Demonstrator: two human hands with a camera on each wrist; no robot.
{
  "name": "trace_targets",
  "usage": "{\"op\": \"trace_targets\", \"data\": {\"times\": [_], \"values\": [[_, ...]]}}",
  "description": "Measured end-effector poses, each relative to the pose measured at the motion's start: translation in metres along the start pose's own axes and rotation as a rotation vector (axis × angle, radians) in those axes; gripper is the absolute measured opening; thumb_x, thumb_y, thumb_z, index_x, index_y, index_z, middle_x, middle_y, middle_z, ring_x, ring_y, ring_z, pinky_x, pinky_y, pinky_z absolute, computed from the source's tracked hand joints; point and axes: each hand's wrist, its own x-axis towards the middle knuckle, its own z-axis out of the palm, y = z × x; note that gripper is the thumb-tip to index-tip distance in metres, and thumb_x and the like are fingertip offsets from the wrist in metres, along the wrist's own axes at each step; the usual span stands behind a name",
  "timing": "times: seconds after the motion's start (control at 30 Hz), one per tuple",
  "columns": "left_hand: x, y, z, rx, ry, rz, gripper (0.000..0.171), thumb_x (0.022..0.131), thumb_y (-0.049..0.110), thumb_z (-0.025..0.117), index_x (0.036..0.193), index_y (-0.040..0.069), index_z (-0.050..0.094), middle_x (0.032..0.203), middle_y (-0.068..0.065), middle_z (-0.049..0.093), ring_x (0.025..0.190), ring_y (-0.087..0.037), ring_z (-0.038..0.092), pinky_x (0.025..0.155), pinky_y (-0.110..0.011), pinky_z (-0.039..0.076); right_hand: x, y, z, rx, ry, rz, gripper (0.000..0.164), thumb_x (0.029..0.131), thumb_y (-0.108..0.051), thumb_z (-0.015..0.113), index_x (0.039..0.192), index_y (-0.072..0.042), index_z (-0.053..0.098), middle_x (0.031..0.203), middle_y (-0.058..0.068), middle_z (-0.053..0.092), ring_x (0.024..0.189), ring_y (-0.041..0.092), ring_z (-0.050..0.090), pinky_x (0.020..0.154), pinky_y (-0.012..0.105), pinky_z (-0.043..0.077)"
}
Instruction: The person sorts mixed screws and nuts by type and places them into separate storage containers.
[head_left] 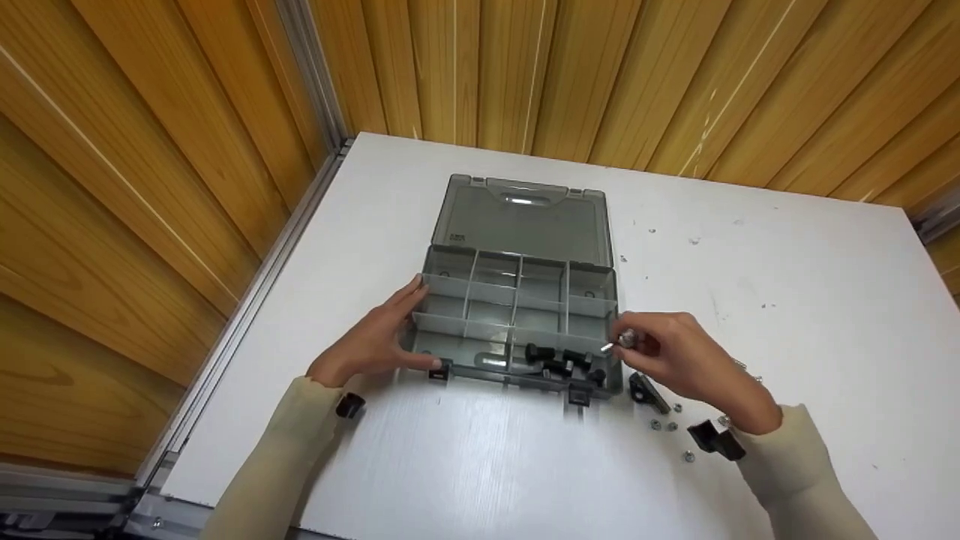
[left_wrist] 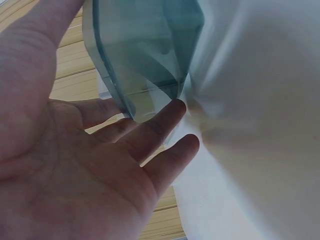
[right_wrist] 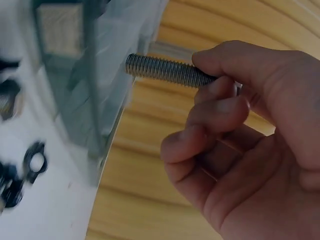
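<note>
A grey translucent organizer box [head_left: 454, 346] lies on the white table with its lid [head_left: 525, 225] folded back. My left hand [head_left: 371, 337] rests against its front left corner, thumb along the front edge. In the left wrist view, the spread, nearly straight fingers [left_wrist: 155, 127] touch the side wall. Over the box's right edge, my right hand [head_left: 679, 356] pinches a silver bolt [right_wrist: 165, 70] between thumb and fingers. The bolt's threaded end points toward the box; fingers partly hide its other end. Several black bolts [head_left: 541, 352] lie in the front right compartment.
Beside the box's front right corner lies a dark elongated part [head_left: 649, 394]. Several small silver nuts [head_left: 673, 427] are scattered near it, below my right hand. Wood-panelled walls [head_left: 495, 75] stand behind and left of the table, with a metal rail [head_left: 304, 75] at their corner.
</note>
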Motion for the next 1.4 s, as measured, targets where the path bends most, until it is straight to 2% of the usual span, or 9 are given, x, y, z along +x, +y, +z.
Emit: {"op": "trace_targets", "data": {"times": [0.2, 0.37, 0.47, 0.63, 0.77, 0.9, 1.2, 1.4], "values": [[0.0, 0.0, 0.001, -0.01, 0.004, 0.001, 0.123, 0.075, 0.053, 0.089, 0.166, 0.014, 0.016, 0.173, 0.004, 0.002, 0.156, -0.024, 0.014, 0.122, -0.05, 0.029, 0.025, -0.021, 0.013, 0.102, -0.152, -0.033, 0.009, 0.097, -0.006, 0.07, 0.102, -0.013, 0.072, 0.083, -0.009, 0.067, 0.063, 0.003, 0.055, 0.056, 0.023, 0.051], [-0.001, 0.001, 0.001, 0.0, 0.007, 0.003, 0.122, 0.076, 0.053, 0.089, 0.166, 0.012, 0.017, 0.173, 0.002, 0.002, 0.157, -0.026, 0.013, 0.121, -0.051, 0.03, 0.043, -0.033, 0.028, 0.101, -0.223, -0.069, 0.011, 0.101, -0.007, 0.065, 0.105, -0.014, 0.073, 0.097, -0.004, 0.072, 0.079, 0.006, 0.063, 0.068, 0.027, 0.056], [-0.002, 0.002, 0.0, -0.008, 0.008, 0.006, 0.121, 0.076, 0.051, 0.09, 0.166, 0.011, 0.018, 0.173, 0.001, 0.003, 0.157, -0.028, 0.013, 0.12, -0.053, 0.031, 0.054, -0.041, 0.038, 0.096, -0.241, -0.111, 0.013, 0.099, -0.004, 0.065, 0.108, -0.011, 0.073, 0.102, -0.001, 0.073, 0.084, 0.008, 0.064, 0.072, 0.028, 0.057], [-0.002, 0.002, -0.001, -0.012, 0.006, 0.003, 0.122, 0.076, 0.049, 0.09, 0.166, 0.011, 0.017, 0.173, 0.001, 0.002, 0.157, -0.028, 0.013, 0.12, -0.052, 0.031, 0.071, -0.053, 0.054, 0.084, -0.263, -0.114, 0.013, 0.1, -0.009, 0.068, 0.112, -0.009, 0.07, 0.101, -0.002, 0.071, 0.085, 0.008, 0.063, 0.074, 0.03, 0.057], [-0.001, 0.002, 0.0, -0.018, 0.007, -0.002, 0.122, 0.076, 0.05, 0.09, 0.166, 0.012, 0.018, 0.173, 0.002, 0.002, 0.157, -0.027, 0.013, 0.121, -0.051, 0.031, 0.081, -0.056, 0.069, 0.04, -0.232, -0.159, 0.011, 0.098, -0.01, 0.07, 0.109, -0.01, 0.068, 0.092, -0.006, 0.069, 0.079, 0.005, 0.063, 0.069, 0.028, 0.056], [-0.001, 0.001, 0.0, -0.012, 0.004, -0.006, 0.122, 0.076, 0.051, 0.09, 0.166, 0.014, 0.017, 0.173, 0.004, 0.002, 0.156, -0.025, 0.013, 0.121, -0.048, 0.031, 0.089, -0.056, 0.083, 0.008, -0.223, -0.216, 0.015, 0.096, -0.009, 0.072, 0.109, -0.012, 0.067, 0.088, -0.005, 0.072, 0.074, 0.005, 0.065, 0.064, 0.025, 0.056], [0.0, 0.001, -0.001, -0.001, 0.004, 0.001, 0.121, 0.076, 0.05, 0.09, 0.166, 0.014, 0.018, 0.173, 0.002, 0.002, 0.156, -0.026, 0.013, 0.12, -0.05, 0.031, 0.103, -0.054, 0.103, -0.074, -0.247, -0.179, 0.018, 0.092, -0.006, 0.076, 0.107, -0.016, 0.076, 0.091, -0.003, 0.073, 0.08, 0.009, 0.068, 0.067, 0.031, 0.057], [0.0, 0.001, 0.0, -0.002, 0.01, 0.022, 0.121, 0.076, 0.051, 0.09, 0.165, 0.011, 0.018, 0.173, -0.001, 0.003, 0.156, -0.029, 0.014, 0.12, -0.052, 0.032, 0.105, -0.056, 0.11, -0.125, -0.293, -0.154, 0.016, 0.092, -0.01, 0.076, 0.105, -0.02, 0.077, 0.089, -0.005, 0.072, 0.076, 0.01, 0.067, 0.06, 0.031, 0.054]]}}
